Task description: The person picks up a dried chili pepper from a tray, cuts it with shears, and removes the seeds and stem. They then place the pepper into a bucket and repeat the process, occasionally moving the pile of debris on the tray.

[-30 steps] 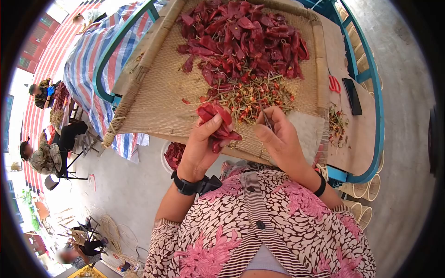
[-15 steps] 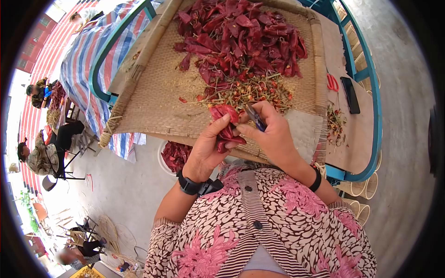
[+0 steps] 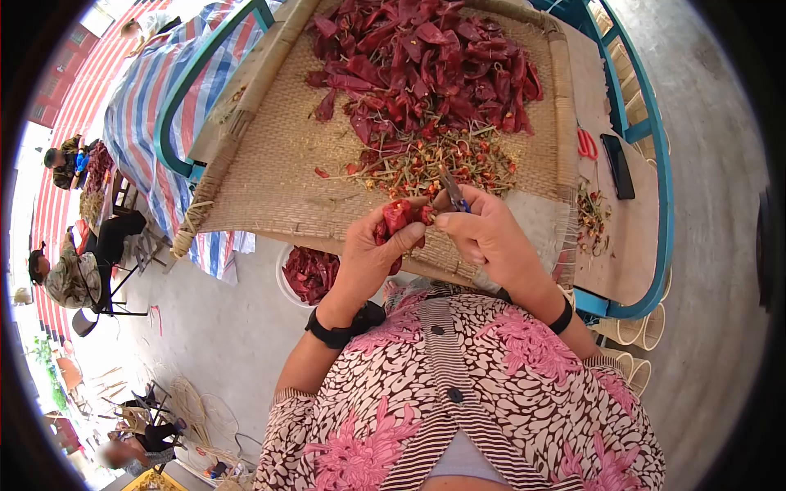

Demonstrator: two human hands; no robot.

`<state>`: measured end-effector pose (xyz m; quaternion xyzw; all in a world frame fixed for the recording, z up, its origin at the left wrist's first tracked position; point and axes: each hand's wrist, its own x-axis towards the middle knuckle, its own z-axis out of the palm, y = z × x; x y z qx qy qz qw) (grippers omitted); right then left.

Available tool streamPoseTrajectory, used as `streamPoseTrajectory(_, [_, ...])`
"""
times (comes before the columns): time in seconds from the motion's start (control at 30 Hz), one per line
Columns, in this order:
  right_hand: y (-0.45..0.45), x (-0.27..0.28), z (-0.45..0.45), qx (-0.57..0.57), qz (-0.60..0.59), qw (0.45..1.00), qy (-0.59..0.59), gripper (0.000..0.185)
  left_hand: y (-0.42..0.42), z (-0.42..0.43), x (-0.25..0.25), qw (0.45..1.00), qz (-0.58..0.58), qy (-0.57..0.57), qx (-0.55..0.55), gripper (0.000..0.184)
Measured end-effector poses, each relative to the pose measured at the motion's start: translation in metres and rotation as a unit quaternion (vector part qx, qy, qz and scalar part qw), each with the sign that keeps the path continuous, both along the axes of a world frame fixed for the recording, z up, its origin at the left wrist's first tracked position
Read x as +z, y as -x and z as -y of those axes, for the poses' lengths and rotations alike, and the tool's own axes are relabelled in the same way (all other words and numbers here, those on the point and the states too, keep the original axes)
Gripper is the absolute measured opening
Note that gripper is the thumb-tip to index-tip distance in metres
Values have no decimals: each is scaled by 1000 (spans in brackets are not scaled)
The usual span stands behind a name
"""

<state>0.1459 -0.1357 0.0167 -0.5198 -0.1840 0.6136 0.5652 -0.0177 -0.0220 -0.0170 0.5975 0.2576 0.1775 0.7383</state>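
My left hand (image 3: 366, 250) grips red peppers (image 3: 396, 216) over the tray (image 3: 278, 214), near side; my right hand (image 3: 498, 241) holds a small cutter (image 3: 450, 190) and pinches the peppers' right end. Close work, seems to need steady fingers.

No readable text, labels or numbers appear anywhere.

Quantities at my position: one woven tray (image 3: 286, 184), two hands.

My hands: two, left hand (image 3: 364, 252) and right hand (image 3: 491, 241). Black wristbands (image 3: 563, 319) on me: two. Metal cutting tool (image 3: 453, 190): one. Red-handled scissors (image 3: 587, 144): one pair. Black phone (image 3: 618, 167): one. White basin (image 3: 283, 288): one. Striped sheet (image 3: 155, 106): one. Piles of stem trimmings (image 3: 458, 159): two. Main pile of red peppers (image 3: 434, 61): one; individual peppers overlap, so I cannot give their exact count. Other people (image 3: 72, 278) in view: four.
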Motion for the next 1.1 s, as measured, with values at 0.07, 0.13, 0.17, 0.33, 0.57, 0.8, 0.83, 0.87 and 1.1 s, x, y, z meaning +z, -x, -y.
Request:
streamPoseTrajectory(0.07, [2,-4,0,-15,-4,1000,-10,19,1,3,-1,1000,2,-13,-14,38])
streamPoseTrajectory(0.13, [7,-4,0,-35,5,999,-20,20,2,9,-2,999,25,-32,-5,36])
streamPoseTrajectory(0.17, [8,-1,0,-48,19,998,-26,22,2,8,-3,999,32,5,13,34])
streamPoseTrajectory(0.33, [7,-12,8,-43,343,937,-46,33,4,5,-6,986,26,123,110,23])
streamPoseTrajectory(0.57, [16,-11,15,1,559,825,-82,40,3,0,-18,981,53,136,126,18])
streamPoseTrajectory(0.8, [18,-16,14,6,583,808,-88,39,1,2,-19,982,59,127,130,17])
streamPoseTrajectory(0.83, [18,-15,14,10,578,812,-83,39,2,1,-19,982,55,134,119,17])
streamPoseTrajectory(0.87, [18,-13,13,14,572,816,-78,39,2,2,-19,981,58,141,116,17])
streamPoseTrajectory(1.1, [19,-14,11,13,566,822,-65,38,0,7,-13,979,74,155,110,16])
